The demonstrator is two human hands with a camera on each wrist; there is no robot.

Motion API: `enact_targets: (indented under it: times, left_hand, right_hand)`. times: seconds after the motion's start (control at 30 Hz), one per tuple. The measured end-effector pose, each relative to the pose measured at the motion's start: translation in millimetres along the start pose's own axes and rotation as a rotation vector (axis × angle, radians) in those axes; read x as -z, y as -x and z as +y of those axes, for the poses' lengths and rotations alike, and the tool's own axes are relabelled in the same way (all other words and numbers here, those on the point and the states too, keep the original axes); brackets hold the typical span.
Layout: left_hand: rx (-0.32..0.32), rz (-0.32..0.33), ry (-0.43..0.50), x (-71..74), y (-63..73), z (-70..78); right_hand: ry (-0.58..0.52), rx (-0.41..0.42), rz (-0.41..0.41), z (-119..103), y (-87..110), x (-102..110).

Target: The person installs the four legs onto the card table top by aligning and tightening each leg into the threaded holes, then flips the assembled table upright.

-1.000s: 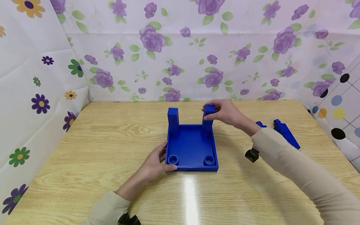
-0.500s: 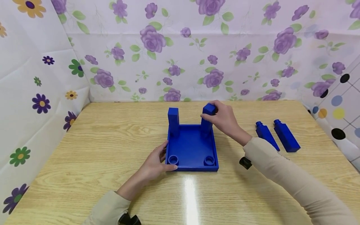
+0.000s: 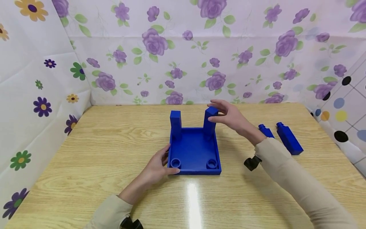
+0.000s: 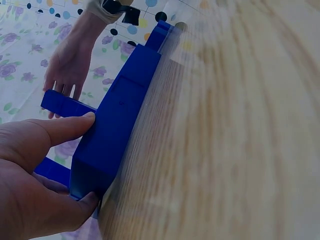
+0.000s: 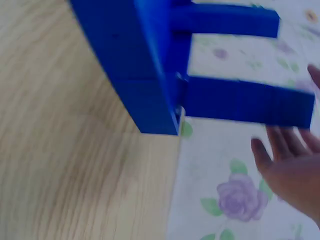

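Observation:
A square blue tabletop [image 3: 194, 151] with a raised rim lies underside up on the table. My left hand [image 3: 155, 167] grips its near left corner, thumb over the front rim; the left wrist view shows thumb and fingers on its edge. Two blue legs stand at the far corners, a left leg [image 3: 175, 122] and a right leg [image 3: 209, 124]. Around the top of the right leg is my right hand [image 3: 232, 118], fingers spread and loose; the right wrist view shows these fingers [image 5: 295, 142] extended beside the leg. Round sockets [image 3: 212, 163] occupy both near corners.
On the right lie two loose blue legs with threaded ends, one leg [image 3: 289, 139] fully seen, the other leg [image 3: 266, 131] partly hidden by my right sleeve. A flowered cloth [image 3: 128, 63] hangs behind the wooden table [image 3: 114, 143].
The right leg's top has turned from square-on to cornerwise. My right hand has loosened from it and swung back to the right. My left hand has stayed on the corner.

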State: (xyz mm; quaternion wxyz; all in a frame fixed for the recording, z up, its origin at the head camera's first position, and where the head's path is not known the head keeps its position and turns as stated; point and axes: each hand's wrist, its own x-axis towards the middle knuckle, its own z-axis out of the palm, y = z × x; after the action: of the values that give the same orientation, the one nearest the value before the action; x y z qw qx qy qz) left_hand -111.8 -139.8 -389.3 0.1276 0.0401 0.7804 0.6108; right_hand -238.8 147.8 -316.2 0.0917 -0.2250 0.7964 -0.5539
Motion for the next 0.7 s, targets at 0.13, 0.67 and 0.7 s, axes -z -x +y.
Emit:
enact_targets:
  times: [0.13,0.67,0.7]
  left_hand:
    - [0.008,0.002,-0.001,1.2,0.1,-2.0]
    - [0.02,0.003,-0.016,0.3,-2.8,-2.8]
    - [0.019,0.002,-0.016,0.4,-2.8,-3.0]
  right_hand:
    - [-0.061,0.001,-0.088,3,-4.6,8]
    - [0.177,-0.045,-0.003,6,-9.6,11]
    - [0.193,-0.042,0.018,6,-8.9,10]
